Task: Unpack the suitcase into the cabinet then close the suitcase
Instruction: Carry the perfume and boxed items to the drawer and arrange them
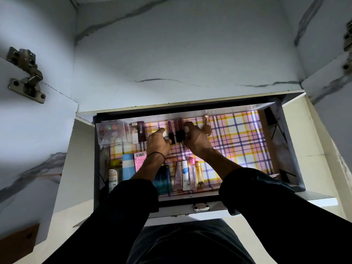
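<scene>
**Cabinet drawer with pink-and-yellow plaid lining** (242,141), open. Three slim, black-capped maroon lip-gloss tubes (179,130) lie at its back, between the hands. The left hand (157,140) pinches the single tube's cap. The right hand (197,139) curls thumb and fingers round the other two. The tubes look light, rigid, smooth and apt to roll, so they are best held mid-barrel. The suitcase is out of view.

Metal hinge (25,74) at left. Second hinge (348,40) at right edge, partly cut off. Plaid liner (242,141), pink-yellow-purple, flat on drawer (289,145) floor. Silver latch (201,207) on front rim. Brown panel (18,242), lower left corner.
</scene>
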Motion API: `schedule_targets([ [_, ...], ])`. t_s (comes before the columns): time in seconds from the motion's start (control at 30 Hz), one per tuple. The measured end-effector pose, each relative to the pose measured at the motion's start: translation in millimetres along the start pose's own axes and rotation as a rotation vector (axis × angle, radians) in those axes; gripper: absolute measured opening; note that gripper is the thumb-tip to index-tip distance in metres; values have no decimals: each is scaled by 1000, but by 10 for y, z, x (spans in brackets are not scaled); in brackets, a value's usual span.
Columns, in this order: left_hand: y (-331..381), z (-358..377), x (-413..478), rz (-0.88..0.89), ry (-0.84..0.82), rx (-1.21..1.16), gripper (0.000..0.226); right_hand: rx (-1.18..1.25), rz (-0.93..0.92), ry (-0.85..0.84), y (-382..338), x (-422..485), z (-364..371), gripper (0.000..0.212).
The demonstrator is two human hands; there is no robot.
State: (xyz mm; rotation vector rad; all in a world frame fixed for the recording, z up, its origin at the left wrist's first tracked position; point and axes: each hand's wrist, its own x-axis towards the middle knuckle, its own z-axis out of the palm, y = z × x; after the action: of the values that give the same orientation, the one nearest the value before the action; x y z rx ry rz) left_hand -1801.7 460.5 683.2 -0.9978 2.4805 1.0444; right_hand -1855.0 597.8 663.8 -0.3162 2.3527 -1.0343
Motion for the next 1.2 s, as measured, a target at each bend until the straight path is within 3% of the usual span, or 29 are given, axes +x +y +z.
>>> schedule_targets([
  [0.33, 86, 51, -32, 104, -23, -55, 43, 68, 14, -36, -41, 4, 6, 51],
  [0.53, 60, -59, -78, 13, -23, -78, 48, 96, 24, -73, -21, -136, -77, 46],
  [0.73, -88, -215, -397, 91, 55, -115, 24, 111, -2, -93, 189, -552, -184, 47],
  [0.97, -159, -416, -1149, 275, 141, -238, 21, 101, -299, 22, -106, -1164, -116, 32],
  [1.1, -433, -628, -1799, 391, 323, -413, 20, 130, -475, 65, -606, -1654, 100, 30],
  [1.2, -985, -691, -2538, 310, 516, -498, 19, 122, -602, -57, -893, -2210, 521, 30],
])
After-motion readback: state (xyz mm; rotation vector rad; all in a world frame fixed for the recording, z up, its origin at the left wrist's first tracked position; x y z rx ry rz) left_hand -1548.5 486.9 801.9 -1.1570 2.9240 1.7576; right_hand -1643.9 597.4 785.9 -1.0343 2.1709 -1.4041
